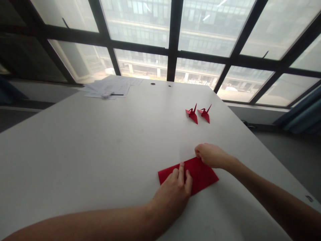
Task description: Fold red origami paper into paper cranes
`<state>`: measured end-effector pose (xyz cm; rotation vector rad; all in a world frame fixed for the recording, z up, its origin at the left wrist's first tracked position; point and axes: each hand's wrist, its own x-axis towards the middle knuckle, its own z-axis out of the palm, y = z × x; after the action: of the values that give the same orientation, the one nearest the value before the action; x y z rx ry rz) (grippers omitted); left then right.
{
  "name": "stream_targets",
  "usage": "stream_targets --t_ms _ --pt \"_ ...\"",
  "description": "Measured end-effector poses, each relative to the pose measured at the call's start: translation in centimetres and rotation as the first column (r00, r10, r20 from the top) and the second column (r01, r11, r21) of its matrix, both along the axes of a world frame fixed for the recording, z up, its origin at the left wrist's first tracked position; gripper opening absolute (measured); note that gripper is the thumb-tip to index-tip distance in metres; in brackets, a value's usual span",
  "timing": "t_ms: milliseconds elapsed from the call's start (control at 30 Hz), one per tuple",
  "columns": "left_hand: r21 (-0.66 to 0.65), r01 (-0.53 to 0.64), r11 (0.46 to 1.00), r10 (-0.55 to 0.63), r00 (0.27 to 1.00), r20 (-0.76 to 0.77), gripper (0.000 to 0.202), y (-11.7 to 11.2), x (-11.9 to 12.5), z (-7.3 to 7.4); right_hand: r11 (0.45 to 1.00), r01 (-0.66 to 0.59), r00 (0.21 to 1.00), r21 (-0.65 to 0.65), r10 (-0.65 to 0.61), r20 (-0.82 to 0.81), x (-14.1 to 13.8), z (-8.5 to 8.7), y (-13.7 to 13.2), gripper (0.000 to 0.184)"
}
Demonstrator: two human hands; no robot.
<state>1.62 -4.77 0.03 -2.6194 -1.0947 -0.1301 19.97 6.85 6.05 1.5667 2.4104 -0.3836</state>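
Note:
A folded sheet of red paper (204, 175) lies flat on the white table, its long far edge slanting up to the right. My left hand (175, 185) rests on the paper's left part, fingers extended and apart, with fingertips near the far edge. At the far right corner of the sheet, my right hand (209, 154) is closed with its fingers curled against the paper's edge; the fingertips are mostly hidden. Beyond my hands stand two folded red paper cranes, one on the left (192, 114) and one on the right (205, 113).
The white table (87, 144) stretches toward a wall of dark-framed windows (173, 43). Loose printed sheets (107, 86) with a dark pen (117, 94) lie at the far left. The table's right edge runs close beyond my right arm. A blue curtain (301, 113) hangs at right.

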Motion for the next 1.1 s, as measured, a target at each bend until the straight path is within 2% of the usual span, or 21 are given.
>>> stream_targets --t_ms 167,300,367,433,567,667,833,900,1000,1100 --pt "-0.011 0.0 1.0 -0.001 0.999 -0.045 0.047 0.1 -0.1 0.1 0.988 0.131 0.99 0.08 -0.134 0.033 3.6 0.1 1.1 0.017" --pt "0.019 -0.014 1.0 0.015 0.999 -0.051 0.046 0.1 -0.2 -0.1 0.963 0.202 0.979 0.179 -0.193 -0.063 3.2 0.3 0.0 0.023" --pt "0.029 0.006 1.0 -0.005 0.998 -0.061 0.045 0.1 -0.2 -0.2 0.988 0.124 0.967 0.093 -0.099 -0.234 1.7 0.1 -1.1 0.025" --pt "0.037 0.037 0.999 -0.034 0.997 -0.075 0.045 0.2 -0.2 -0.2 0.999 -0.035 0.945 0.013 0.037 -0.324 0.0 -0.2 -2.1 0.024" --pt "0.021 0.083 0.996 -0.081 0.993 -0.081 0.043 0.6 -0.8 0.2 0.996 -0.072 0.93 0.058 0.088 -0.357 -1.5 -0.8 -3.2 0.021" --pt "-0.044 0.131 0.99 -0.134 0.988 -0.082 0.037 1.0 -1.7 0.8 0.999 -0.047 0.904 -0.017 0.035 -0.426 -0.9 -1.1 -3.5 0.016" --pt "-0.19 0.064 0.98 -0.063 0.998 0.01 0.027 1.7 -2.3 2.0 0.997 0.005 0.898 -0.078 -0.039 -0.438 -0.4 -1.4 -3.9 0.024" --pt "-0.303 0.057 0.951 -0.029 0.995 0.097 0.021 2.4 -2.0 2.6 0.996 0.013 0.904 -0.09 -0.05 -0.424 -0.7 -1.4 -4.0 0.026" --pt "-0.481 0.07 0.874 0.063 0.965 0.255 0.02 4.2 -1.5 3.4 0.997 0.029 0.901 -0.074 -0.058 -0.429 -1.0 -1.4 -4.0 0.025" --pt "-0.548 0.056 0.834 0.114 0.956 0.27 0.021 6.6 -1.0 3.8 0.997 0.035 0.896 -0.066 -0.061 -0.44 -1.0 -1.7 -3.8 0.024"
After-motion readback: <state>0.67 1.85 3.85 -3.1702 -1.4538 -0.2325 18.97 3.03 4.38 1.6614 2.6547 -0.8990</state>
